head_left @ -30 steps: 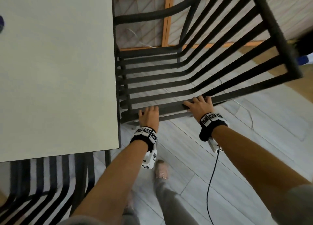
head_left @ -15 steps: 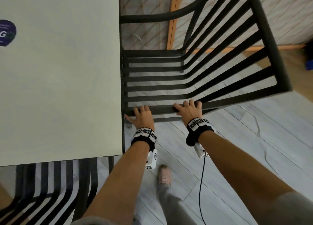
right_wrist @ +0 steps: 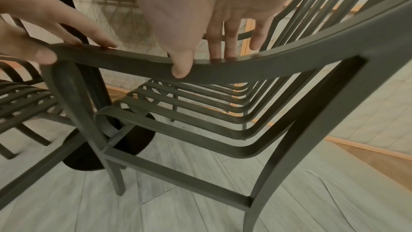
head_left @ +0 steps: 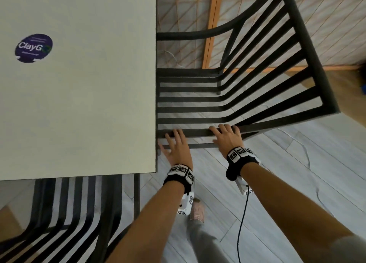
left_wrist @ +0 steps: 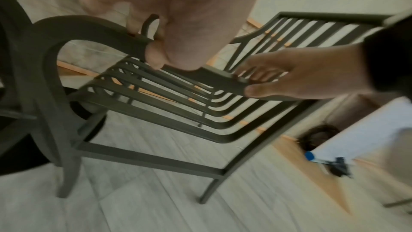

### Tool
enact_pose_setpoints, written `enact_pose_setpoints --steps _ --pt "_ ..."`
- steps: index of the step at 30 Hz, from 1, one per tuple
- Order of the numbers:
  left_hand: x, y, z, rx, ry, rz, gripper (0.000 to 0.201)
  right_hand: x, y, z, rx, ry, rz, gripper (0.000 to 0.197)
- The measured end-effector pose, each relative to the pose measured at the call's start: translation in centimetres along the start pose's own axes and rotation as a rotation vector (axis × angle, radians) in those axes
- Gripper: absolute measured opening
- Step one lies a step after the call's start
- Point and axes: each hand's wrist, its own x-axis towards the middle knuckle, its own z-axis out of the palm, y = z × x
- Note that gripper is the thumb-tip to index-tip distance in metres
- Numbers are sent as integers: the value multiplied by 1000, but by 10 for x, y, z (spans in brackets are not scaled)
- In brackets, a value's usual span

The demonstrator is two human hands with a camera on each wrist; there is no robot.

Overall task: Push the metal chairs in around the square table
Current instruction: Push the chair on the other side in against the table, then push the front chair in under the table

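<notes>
A dark slatted metal chair (head_left: 188, 110) stands at the right side of the square pale table (head_left: 89, 104), its seat front tucked under the table edge. Both hands are on its near armrest (head_left: 198, 132). My left hand (head_left: 176, 145) lies on the armrest's table end with straight, spread fingers and the thumb out to the side. My right hand (head_left: 225, 137) holds the armrest further back. In the right wrist view its fingers (right_wrist: 229, 41) drape over the armrest (right_wrist: 245, 70) and the thumb presses on the near face. A second slatted chair (head_left: 111, 203) sits at the table's near side, partly under it.
The table's black pedestal base (right_wrist: 84, 156) stands on the grey plank floor beside the chair's front leg. A lattice wall with a wooden frame (head_left: 210, 34) is just behind the chair. My foot (head_left: 197, 211) and a hanging black cable (head_left: 242, 223) are below my arms.
My left hand has uncurled from its grip on the armrest and now lies flat with spread fingers. Both hands and the armrest have shifted slightly toward the table.
</notes>
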Motion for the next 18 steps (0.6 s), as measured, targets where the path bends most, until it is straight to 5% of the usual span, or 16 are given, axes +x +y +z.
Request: enact_pose_setpoints --steps 3,7,11,18 --pt "-48 -9 -16 -19 -159 97 91 -29 -20 4 97 29 21 63" --pt "-115 -66 -58 -33 -204 253 53 -86 -55 11 359 -69 185 57" --pt "-169 -158 -106 113 -262 246 32 -139 -107 25 404 -163 219 55" --pt "-269 -321 -157 78 -419 142 59 -192 -238 44 505 -179 50 57"
